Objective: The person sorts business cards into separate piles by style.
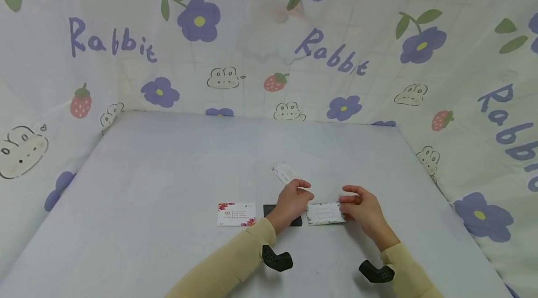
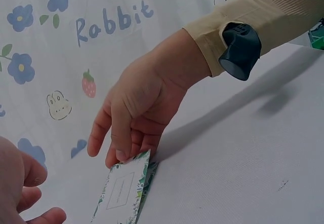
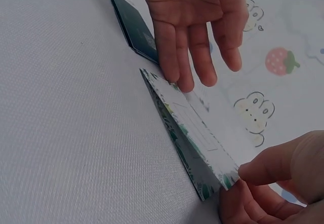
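My right hand [image 1: 364,211] pinches the right end of a white card [image 1: 323,215] with a green leafy border. In the right wrist view the card's pinched end stands up off a matching leafy card [image 3: 188,158] beneath, leaving a wedge-shaped gap. At the other end is my left hand [image 1: 290,202], its fingers [image 3: 202,51] fairly straight and the tips right by the card's edge. Below the left hand a black card stack [image 1: 296,222] is partly hidden. Beyond its fingers, a white card [image 1: 285,173] lies at a slant.
Left of the black stack lies a white card with red floral corners [image 1: 236,214]. The pale tabletop [image 1: 168,162] is bounded by a hanging cloth [image 1: 248,41] printed with flowers, rabbits and strawberries. Both sleeves carry a black wrist device [image 1: 277,258].
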Motion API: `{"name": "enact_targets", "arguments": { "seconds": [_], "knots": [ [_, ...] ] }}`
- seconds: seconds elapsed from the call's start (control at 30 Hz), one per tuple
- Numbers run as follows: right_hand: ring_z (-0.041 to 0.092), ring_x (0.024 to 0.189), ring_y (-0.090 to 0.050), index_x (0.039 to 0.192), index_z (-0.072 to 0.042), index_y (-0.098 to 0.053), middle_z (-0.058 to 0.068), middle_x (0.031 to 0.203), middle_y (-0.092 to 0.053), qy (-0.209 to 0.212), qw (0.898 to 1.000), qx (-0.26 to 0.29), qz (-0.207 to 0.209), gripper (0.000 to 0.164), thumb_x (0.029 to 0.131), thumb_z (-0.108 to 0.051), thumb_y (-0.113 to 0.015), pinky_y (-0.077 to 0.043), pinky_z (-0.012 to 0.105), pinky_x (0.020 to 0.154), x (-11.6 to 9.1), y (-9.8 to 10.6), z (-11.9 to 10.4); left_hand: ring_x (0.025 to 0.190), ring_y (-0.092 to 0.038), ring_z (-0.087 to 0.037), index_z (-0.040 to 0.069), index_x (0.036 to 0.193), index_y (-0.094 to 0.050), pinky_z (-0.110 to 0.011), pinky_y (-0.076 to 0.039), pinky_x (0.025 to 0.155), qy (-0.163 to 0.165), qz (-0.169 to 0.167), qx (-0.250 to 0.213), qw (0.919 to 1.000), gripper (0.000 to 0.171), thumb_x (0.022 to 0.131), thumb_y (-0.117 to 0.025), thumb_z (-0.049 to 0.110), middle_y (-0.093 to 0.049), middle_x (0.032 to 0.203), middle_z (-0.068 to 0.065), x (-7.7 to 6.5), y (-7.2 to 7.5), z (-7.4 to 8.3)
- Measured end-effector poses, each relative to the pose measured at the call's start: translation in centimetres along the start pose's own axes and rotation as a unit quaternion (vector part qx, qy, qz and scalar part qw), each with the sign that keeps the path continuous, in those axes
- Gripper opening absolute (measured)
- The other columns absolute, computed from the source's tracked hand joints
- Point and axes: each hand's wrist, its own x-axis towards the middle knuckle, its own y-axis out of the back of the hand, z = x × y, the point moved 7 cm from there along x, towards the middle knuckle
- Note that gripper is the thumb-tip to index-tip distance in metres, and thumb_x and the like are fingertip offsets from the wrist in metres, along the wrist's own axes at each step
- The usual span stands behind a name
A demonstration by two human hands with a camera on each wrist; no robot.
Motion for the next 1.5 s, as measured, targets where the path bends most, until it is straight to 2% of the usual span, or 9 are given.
{"name": "enact_targets", "arguments": {
  "seconds": [0.27, 0.5, 0.63, 0.73, 0.93, 1.13, 1.33, 1.43, 1.5],
  "knots": [
    [0.015, 0.085, -0.061, 0.135, -0.004, -0.048, 0.019, 0.114, -0.063, 0.011, 0.999, -0.043, 0.015, 0.052, 0.086, -0.002, -0.066, -0.056, 0.025, 0.066, -0.3, 0.0, -0.1, 0.084, -0.056, -0.012, 0.014, 0.116, -0.062, -0.025, -0.043, 0.071, -0.001, -0.001, 0.003, 1.0000, 0.027, 0.090, -0.063, 0.021, -0.064, 0.097, 0.000, -0.1, 0.0, 0.3],
    [0.015, 0.084, -0.061, 0.135, -0.004, -0.048, 0.018, 0.113, -0.063, 0.014, 0.998, -0.052, 0.015, 0.052, 0.086, -0.004, -0.067, -0.057, 0.026, 0.067, -0.6, 0.1, -0.4, 0.085, -0.057, -0.013, 0.013, 0.118, -0.061, -0.026, -0.044, 0.073, -0.003, -0.003, 0.002, 1.0000, 0.029, 0.091, -0.063, 0.022, -0.063, 0.100, -0.001, -0.3, 0.0, 0.4],
    [0.016, 0.086, -0.061, 0.136, -0.005, -0.048, 0.018, 0.114, -0.062, 0.015, 0.998, -0.062, 0.017, 0.051, 0.088, -0.006, -0.066, -0.057, 0.028, 0.068, -0.8, 0.3, -0.5, 0.085, -0.058, -0.012, 0.013, 0.118, -0.061, -0.025, -0.045, 0.071, 0.002, -0.004, -0.003, 1.0000, 0.028, 0.091, -0.063, 0.022, -0.064, 0.100, 0.000, -0.3, 0.3, 0.2],
    [0.015, 0.086, -0.061, 0.136, -0.005, -0.048, 0.018, 0.115, -0.063, 0.018, 0.997, -0.065, 0.025, 0.051, 0.088, -0.007, -0.067, -0.057, 0.027, 0.068, -0.9, 0.7, -0.5, 0.085, -0.059, -0.013, 0.012, 0.118, -0.062, -0.025, -0.048, 0.070, -0.007, -0.004, -0.013, 0.9999, 0.028, 0.091, -0.063, 0.021, -0.065, 0.100, -0.001, -0.3, 0.9, 0.3],
    [0.009, 0.082, -0.062, 0.136, -0.003, -0.048, 0.021, 0.115, -0.064, 0.027, 0.997, -0.054, 0.042, 0.052, 0.087, -0.006, -0.067, -0.057, 0.026, 0.067, -1.2, 1.6, -0.8, 0.093, -0.063, -0.025, 0.010, 0.119, -0.061, -0.030, -0.055, 0.074, -0.028, 0.001, -0.041, 0.9988, 0.029, 0.093, -0.060, 0.022, -0.064, 0.102, -0.005, -0.3, 3.4, 0.7],
    [0.006, 0.082, -0.061, 0.136, -0.002, -0.048, 0.020, 0.113, -0.064, 0.030, 0.997, -0.048, 0.052, 0.051, 0.088, -0.005, -0.066, -0.057, 0.025, 0.067, -1.6, 2.0, -1.0, 0.098, -0.064, -0.032, 0.007, 0.121, -0.060, -0.032, -0.056, 0.075, -0.018, 0.033, -0.065, 0.9972, 0.031, 0.092, -0.060, 0.020, -0.065, 0.104, -0.008, 0.0, 6.9, 0.4],
    [0.001, 0.079, -0.061, 0.137, -0.002, -0.047, 0.016, 0.111, -0.065, 0.032, 0.997, -0.043, 0.055, 0.052, 0.089, -0.006, -0.065, -0.057, 0.025, 0.068, -1.5, 2.7, -0.8, 0.098, -0.064, -0.030, 0.008, 0.123, -0.059, -0.035, -0.057, 0.081, -0.004, 0.071, -0.072, 0.9949, 0.033, 0.094, -0.060, 0.024, -0.065, 0.107, -0.008, 0.1, 10.4, -0.1],
    [0.001, 0.078, -0.061, 0.136, -0.001, -0.047, 0.017, 0.110, -0.065, 0.035, 0.997, -0.042, 0.054, 0.052, 0.088, -0.006, -0.066, -0.057, 0.025, 0.067, -1.3, 2.7, -0.6, 0.097, -0.064, -0.027, 0.009, 0.123, -0.059, -0.035, -0.057, 0.081, 0.002, 0.088, -0.068, 0.9938, 0.033, 0.094, -0.060, 0.025, -0.065, 0.107, -0.008, 0.0, 11.7, -0.3],
    [0.004, 0.080, -0.061, 0.136, -0.002, -0.048, 0.017, 0.111, -0.065, 0.037, 0.996, -0.062, 0.047, 0.052, 0.088, -0.008, -0.067, -0.056, 0.025, 0.066, -1.2, 2.4, -0.4, 0.096, -0.063, -0.027, 0.008, 0.124, -0.059, -0.035, -0.057, 0.082, 0.007, 0.093, -0.071, 0.9932, 0.034, 0.094, -0.060, 0.024, -0.065, 0.107, -0.008, -0.1, 12.2, -0.5]
  ]
}}
